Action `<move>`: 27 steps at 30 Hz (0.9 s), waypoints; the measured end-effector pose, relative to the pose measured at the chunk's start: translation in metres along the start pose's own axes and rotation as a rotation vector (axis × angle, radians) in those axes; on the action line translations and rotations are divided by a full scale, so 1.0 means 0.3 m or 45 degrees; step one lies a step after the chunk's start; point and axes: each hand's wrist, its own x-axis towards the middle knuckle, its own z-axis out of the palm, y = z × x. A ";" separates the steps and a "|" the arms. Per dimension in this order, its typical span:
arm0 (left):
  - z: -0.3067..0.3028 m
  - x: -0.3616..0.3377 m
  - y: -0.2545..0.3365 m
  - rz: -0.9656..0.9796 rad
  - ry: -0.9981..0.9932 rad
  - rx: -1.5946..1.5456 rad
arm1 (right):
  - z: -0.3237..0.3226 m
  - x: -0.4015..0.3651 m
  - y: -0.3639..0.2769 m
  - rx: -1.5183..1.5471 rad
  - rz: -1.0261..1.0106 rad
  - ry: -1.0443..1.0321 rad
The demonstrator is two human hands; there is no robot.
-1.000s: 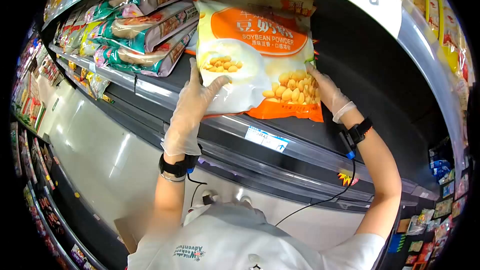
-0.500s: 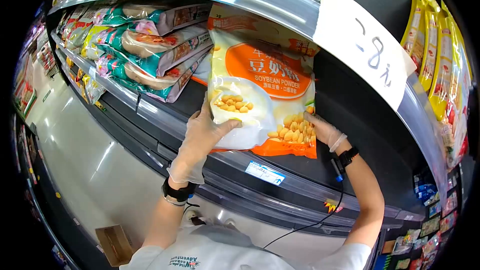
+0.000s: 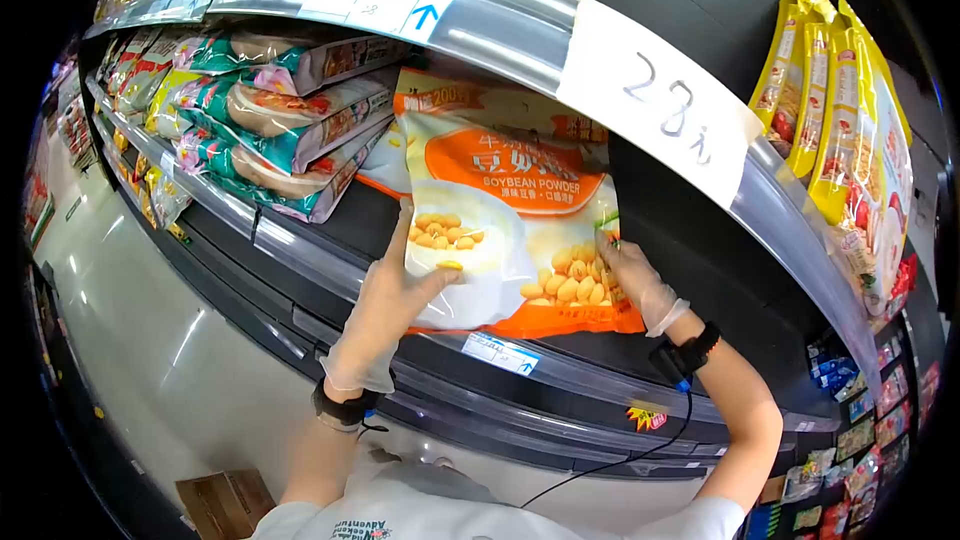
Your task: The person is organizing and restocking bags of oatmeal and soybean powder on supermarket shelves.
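A bag of soybean powder (image 3: pixel 545 230), yellow and white with an orange label and bottom band, leans on the dark shelf (image 3: pixel 680 250) with its lower edge near the front lip. My left hand (image 3: pixel 385 290), in a clear glove, grips its left side, thumb across the front and fingers partly hidden at the edge. My right hand (image 3: pixel 645 285), also gloved, holds the right edge, its fingertips partly behind the bag. Another orange-edged bag (image 3: pixel 385 165) shows behind it on the left.
Teal bags (image 3: pixel 270 130) lie stacked left of the soybean powder. Overhead runs a shelf edge with a handwritten price sign (image 3: pixel 655 100). Yellow packets (image 3: pixel 830 120) hang at right. A cardboard box (image 3: pixel 225 505) stands on the floor, and a black cable (image 3: pixel 610 462) runs from my right wrist.
The soybean powder bag's upper part has tilted back under the upper shelf, and its print looks foreshortened. Both hands keep their hold. The whole view has shifted slightly.
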 end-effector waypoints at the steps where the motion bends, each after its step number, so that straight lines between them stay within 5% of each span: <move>1: 0.006 -0.003 -0.001 0.010 -0.005 -0.004 | -0.003 -0.025 0.002 -0.002 -0.004 0.011; 9: 0.150 -0.091 0.030 0.159 -0.198 0.079 | -0.073 -0.347 0.079 -0.481 -0.383 0.524; 27: 0.390 -0.173 -0.103 0.791 -0.425 0.000 | -0.181 -0.708 0.253 -0.648 -0.753 0.871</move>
